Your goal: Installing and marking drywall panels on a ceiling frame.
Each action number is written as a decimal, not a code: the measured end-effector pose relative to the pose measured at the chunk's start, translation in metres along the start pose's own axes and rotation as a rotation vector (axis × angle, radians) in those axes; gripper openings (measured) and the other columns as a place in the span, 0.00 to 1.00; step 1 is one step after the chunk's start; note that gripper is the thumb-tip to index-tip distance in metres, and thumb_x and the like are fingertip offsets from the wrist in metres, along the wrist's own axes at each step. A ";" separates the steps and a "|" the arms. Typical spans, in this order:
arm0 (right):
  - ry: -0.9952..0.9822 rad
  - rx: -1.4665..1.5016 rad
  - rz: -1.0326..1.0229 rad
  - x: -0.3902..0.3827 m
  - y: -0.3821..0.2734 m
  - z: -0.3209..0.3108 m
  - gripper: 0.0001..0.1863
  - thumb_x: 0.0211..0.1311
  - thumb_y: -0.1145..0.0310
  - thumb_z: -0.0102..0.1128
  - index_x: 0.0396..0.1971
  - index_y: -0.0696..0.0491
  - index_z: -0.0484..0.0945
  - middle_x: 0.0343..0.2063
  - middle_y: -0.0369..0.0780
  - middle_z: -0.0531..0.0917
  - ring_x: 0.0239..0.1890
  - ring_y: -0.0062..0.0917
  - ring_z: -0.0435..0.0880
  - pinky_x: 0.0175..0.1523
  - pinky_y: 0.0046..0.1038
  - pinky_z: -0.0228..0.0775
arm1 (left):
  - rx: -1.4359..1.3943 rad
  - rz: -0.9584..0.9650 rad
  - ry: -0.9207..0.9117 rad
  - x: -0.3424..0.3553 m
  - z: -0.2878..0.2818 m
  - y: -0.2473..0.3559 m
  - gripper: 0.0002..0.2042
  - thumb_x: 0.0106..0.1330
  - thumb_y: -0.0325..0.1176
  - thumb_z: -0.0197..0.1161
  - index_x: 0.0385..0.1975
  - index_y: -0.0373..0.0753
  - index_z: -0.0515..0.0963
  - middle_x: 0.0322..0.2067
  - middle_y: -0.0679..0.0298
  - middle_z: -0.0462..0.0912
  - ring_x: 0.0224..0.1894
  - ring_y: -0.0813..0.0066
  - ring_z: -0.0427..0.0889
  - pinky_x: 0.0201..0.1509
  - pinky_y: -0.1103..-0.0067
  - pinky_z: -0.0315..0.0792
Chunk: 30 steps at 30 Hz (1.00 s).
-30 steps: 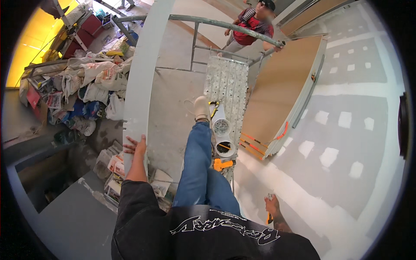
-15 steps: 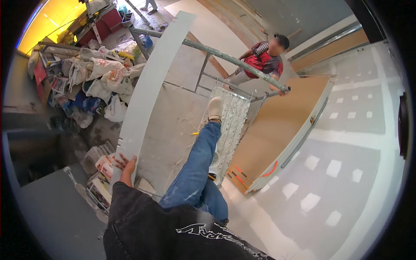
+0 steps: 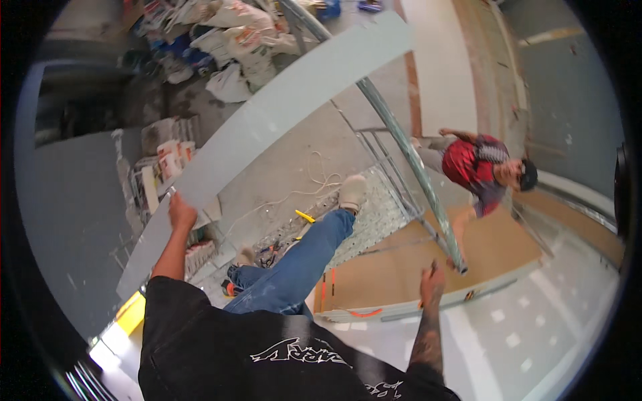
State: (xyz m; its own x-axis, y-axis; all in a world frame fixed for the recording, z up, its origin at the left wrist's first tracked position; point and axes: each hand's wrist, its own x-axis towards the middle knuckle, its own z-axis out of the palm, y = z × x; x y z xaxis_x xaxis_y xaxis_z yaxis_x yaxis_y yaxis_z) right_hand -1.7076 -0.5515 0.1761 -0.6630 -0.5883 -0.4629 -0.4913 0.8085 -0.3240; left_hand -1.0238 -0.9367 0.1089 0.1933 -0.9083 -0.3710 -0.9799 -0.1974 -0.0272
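Observation:
A long pale grey-green strip of plasterboard (image 3: 267,123) slants from the lower left to the far middle. My left hand (image 3: 180,210) is closed on its edge, near the end closer to me. My right hand (image 3: 431,282) is raised off to the right, its fingers closed around a small dark thing too small to name. The strip crosses a metal scaffold rail (image 3: 394,130). One of my legs, in blue jeans, stretches over a speckled metal scaffold platform (image 3: 374,217), where a yellow-handled tool (image 3: 305,216) and several small tools lie.
A person in a red and dark shirt (image 3: 471,164) stands beyond the rail at the right, an arm near it. Brown-faced boards (image 3: 495,244) are stacked at the right. Filled white sacks (image 3: 247,57) are heaped far left; buckets (image 3: 170,157) stand below the strip.
My view has turned, shifting the scene. My left hand, earlier spread flat on the strip, is now closed on its edge. My right hand has come into view with something small in it.

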 end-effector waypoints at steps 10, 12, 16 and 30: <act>-0.153 -0.026 -0.326 0.217 -0.108 0.061 0.39 0.62 0.65 0.69 0.70 0.60 0.63 0.64 0.56 0.72 0.69 0.49 0.67 0.72 0.43 0.60 | -0.749 -0.023 -0.015 0.134 -0.020 0.213 0.18 0.74 0.45 0.52 0.57 0.47 0.79 0.57 0.59 0.81 0.62 0.56 0.75 0.71 0.62 0.55; -0.140 -0.083 -0.323 0.214 -0.104 0.058 0.39 0.62 0.65 0.69 0.70 0.59 0.62 0.64 0.56 0.71 0.69 0.49 0.67 0.72 0.43 0.60 | -0.648 -0.102 -0.066 0.126 -0.029 0.251 0.18 0.74 0.44 0.52 0.57 0.44 0.79 0.55 0.59 0.81 0.60 0.62 0.76 0.66 0.69 0.60; -0.231 -0.147 -0.281 0.231 -0.118 0.052 0.39 0.62 0.65 0.69 0.70 0.59 0.62 0.63 0.54 0.73 0.68 0.47 0.70 0.71 0.41 0.62 | -0.718 -0.190 -0.275 0.151 -0.028 0.226 0.18 0.73 0.45 0.54 0.56 0.45 0.80 0.52 0.61 0.82 0.56 0.70 0.77 0.61 0.71 0.66; -0.126 -0.129 -0.955 0.296 -0.428 0.035 0.26 0.60 0.62 0.69 0.59 0.44 0.77 0.67 0.47 0.69 0.50 0.47 0.84 0.51 0.41 0.79 | -0.743 -0.502 -0.475 0.197 -0.028 0.228 0.21 0.62 0.44 0.64 0.50 0.35 0.80 0.51 0.47 0.80 0.49 0.51 0.78 0.48 0.50 0.70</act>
State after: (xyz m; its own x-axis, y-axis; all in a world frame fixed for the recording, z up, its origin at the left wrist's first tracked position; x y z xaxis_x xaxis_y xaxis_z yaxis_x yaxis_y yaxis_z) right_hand -1.6739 -1.0711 0.1483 0.1089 -0.9842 -0.1396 -0.8543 -0.0208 -0.5194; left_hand -1.2081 -1.1712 0.0560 0.3770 -0.4485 -0.8104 -0.4813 -0.8424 0.2423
